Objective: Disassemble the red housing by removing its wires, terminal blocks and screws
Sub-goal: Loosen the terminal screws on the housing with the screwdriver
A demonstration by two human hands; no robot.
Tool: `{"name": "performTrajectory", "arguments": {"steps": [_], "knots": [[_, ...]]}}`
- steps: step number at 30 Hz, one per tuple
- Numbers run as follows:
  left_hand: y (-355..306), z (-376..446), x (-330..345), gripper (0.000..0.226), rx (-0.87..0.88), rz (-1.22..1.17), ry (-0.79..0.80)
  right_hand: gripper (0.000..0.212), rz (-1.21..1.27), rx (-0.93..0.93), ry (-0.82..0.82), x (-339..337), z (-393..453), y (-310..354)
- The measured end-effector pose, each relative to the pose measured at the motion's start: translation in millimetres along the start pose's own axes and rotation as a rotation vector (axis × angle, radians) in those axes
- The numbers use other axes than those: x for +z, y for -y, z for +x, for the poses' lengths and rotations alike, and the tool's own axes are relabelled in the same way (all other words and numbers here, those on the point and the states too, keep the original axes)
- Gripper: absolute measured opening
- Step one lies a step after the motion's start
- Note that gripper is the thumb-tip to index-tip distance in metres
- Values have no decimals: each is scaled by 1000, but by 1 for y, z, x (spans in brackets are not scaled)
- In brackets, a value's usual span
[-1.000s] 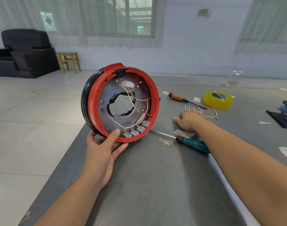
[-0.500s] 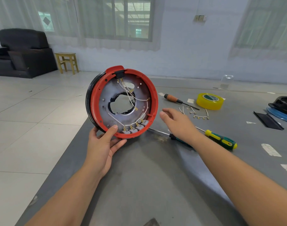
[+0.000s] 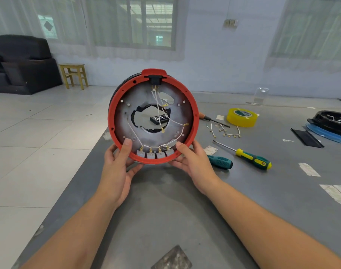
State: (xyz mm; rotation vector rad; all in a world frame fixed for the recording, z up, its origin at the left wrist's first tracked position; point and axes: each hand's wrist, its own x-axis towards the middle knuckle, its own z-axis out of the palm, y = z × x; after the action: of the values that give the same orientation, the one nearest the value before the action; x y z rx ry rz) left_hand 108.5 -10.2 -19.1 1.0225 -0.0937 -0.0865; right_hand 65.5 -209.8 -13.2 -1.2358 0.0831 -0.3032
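The round red housing (image 3: 193,105) stands upright on its edge above the grey table, its open side facing me. Inside lies a grey metal plate with a ragged central hole, white wires (image 3: 158,105) with brass ends, and a row of grey terminal blocks (image 3: 155,153) along the bottom rim. My left hand (image 3: 119,162) grips the lower left rim, thumb on the inside. My right hand (image 3: 193,162) grips the lower right rim, thumb next to the terminal blocks. Removed wires (image 3: 224,132) lie on the table to the right.
On the grey table (image 3: 165,210) to the right lie a teal-handled screwdriver (image 3: 220,162), a green-and-yellow screwdriver (image 3: 251,158), an orange-handled screwdriver (image 3: 210,118), a yellow tape roll (image 3: 241,117) and a black part on blue plastic (image 3: 330,123). The table's left edge drops to a tiled floor.
My right hand came off the table and took hold of the housing's lower right rim. The housing turned square to me and moved toward the middle.
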Motion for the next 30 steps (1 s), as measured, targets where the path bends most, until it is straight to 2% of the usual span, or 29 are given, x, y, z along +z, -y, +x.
{"name": "performTrajectory", "arguments": {"steps": [3,9,16,19,22,26,28,30], "knots": [[2,-4,0,85,-24,6,48,61,153,88,-10,2,-3,-1],[14,-20,19,57,-199,-119,155,52,327,131,4,11,-10,-9],[17,-19,18,45,-267,-149,183,43,186,127,20,14,-11,-13],[16,-16,14,44,-289,-156,204,46,-59,67,0,14,-9,-17],[15,-15,13,43,-305,-177,172,61,-324,-4,-27,14,-10,-17],[12,-14,12,25,-312,-236,123,59,-701,-145,-15,6,-17,-13],[9,-12,9,26,-298,-245,95,61,-969,-280,15,-4,-23,-8],[7,-9,5,31,-289,-254,68,55,-1333,-527,-6,-20,-27,-5]]}}
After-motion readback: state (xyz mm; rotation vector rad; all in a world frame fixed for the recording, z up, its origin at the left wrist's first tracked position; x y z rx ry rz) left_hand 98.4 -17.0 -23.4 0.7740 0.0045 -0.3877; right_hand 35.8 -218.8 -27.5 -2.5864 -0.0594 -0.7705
